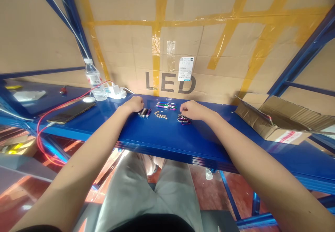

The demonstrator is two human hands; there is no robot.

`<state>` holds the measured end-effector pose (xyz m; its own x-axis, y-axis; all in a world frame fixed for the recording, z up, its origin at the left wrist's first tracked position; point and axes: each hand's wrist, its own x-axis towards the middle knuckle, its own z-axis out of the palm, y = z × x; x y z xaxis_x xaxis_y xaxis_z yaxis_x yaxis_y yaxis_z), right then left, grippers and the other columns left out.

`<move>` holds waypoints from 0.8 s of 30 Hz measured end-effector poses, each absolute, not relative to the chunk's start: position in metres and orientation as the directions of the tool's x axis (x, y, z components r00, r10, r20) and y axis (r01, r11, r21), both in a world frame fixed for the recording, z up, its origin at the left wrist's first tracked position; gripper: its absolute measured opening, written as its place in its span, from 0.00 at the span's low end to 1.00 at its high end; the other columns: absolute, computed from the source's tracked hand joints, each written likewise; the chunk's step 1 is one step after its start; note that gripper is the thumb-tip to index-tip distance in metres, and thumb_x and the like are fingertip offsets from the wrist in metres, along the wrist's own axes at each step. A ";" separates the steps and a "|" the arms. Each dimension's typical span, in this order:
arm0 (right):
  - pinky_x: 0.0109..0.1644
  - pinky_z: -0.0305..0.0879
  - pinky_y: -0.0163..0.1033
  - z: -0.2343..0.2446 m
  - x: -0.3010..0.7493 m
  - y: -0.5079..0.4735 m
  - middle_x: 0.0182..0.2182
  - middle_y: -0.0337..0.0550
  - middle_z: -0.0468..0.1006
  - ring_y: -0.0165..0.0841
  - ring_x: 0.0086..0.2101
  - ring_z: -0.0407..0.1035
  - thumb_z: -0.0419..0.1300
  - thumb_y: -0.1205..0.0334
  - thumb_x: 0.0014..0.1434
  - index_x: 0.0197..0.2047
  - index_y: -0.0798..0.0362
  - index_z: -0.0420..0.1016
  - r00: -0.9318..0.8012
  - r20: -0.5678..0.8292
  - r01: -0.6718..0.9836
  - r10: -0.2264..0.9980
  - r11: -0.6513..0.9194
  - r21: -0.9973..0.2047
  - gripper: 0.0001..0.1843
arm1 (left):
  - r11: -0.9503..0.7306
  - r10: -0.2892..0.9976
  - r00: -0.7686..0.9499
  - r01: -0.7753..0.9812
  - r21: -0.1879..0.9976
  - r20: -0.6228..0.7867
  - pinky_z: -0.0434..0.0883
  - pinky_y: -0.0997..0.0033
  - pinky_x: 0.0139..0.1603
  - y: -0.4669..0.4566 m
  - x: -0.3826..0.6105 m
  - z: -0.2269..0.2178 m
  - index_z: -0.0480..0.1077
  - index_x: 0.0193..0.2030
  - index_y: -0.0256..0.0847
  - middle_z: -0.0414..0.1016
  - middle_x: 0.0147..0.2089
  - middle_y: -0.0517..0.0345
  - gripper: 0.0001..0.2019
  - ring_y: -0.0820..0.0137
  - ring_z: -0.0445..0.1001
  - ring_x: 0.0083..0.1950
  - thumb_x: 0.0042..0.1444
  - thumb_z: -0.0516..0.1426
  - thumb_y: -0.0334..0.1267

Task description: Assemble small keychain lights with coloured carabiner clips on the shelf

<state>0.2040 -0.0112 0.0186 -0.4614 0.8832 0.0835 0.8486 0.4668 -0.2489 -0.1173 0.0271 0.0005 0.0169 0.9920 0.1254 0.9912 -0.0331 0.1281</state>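
Note:
On the blue shelf (157,134), my left hand (134,104) is curled closed at the left end of the small parts, its fingertips hidden. Just below and right of it lie several short metallic tubes (143,112), silver and dark coloured. My right hand (193,110) bends down with fingers closed beside a small pile of coloured metal clips (184,119) that look like carabiners. What either hand holds, if anything, is hidden. Between the hands lie several slim, shiny coloured rods (166,105). Nearer to me are several small gold-silver round pieces (161,115) in rows.
At the left stand a water bottle (95,82) and a white power strip with plugs (115,91). A phone (72,112) lies before them, near a red cable (39,134). An open cardboard box (284,120) sits at the right. A large taped carton (125,57) rises behind.

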 end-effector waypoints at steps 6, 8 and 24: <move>0.37 0.66 0.36 0.018 0.205 -0.010 0.40 0.46 0.83 0.35 0.36 0.75 0.59 0.70 0.60 0.37 0.52 0.80 -0.462 0.093 0.844 0.882 0.470 -0.257 0.08 | -0.051 0.992 0.028 0.981 0.185 0.124 0.73 0.70 0.44 0.023 -0.115 0.001 0.79 0.38 0.39 0.84 0.45 0.45 0.11 0.60 0.81 0.41 0.59 0.56 0.41; 0.36 0.65 0.36 0.017 0.204 -0.009 0.40 0.46 0.83 0.35 0.36 0.74 0.58 0.70 0.60 0.37 0.53 0.80 -0.464 0.107 0.840 0.880 0.475 -0.261 0.08 | -0.056 0.992 0.032 0.979 0.197 0.123 0.73 0.69 0.44 0.022 -0.115 0.002 0.79 0.38 0.39 0.84 0.45 0.44 0.11 0.60 0.81 0.40 0.59 0.56 0.40; 0.57 0.65 0.41 0.005 0.185 -0.003 0.54 0.55 0.79 0.42 0.53 0.72 0.55 0.56 0.71 0.51 0.56 0.81 -0.573 0.178 0.785 0.800 0.598 -0.163 0.17 | 0.003 0.988 -0.026 0.988 0.152 0.154 0.74 0.64 0.50 0.021 -0.115 0.005 0.79 0.48 0.36 0.81 0.54 0.37 0.18 0.53 0.81 0.50 0.64 0.53 0.44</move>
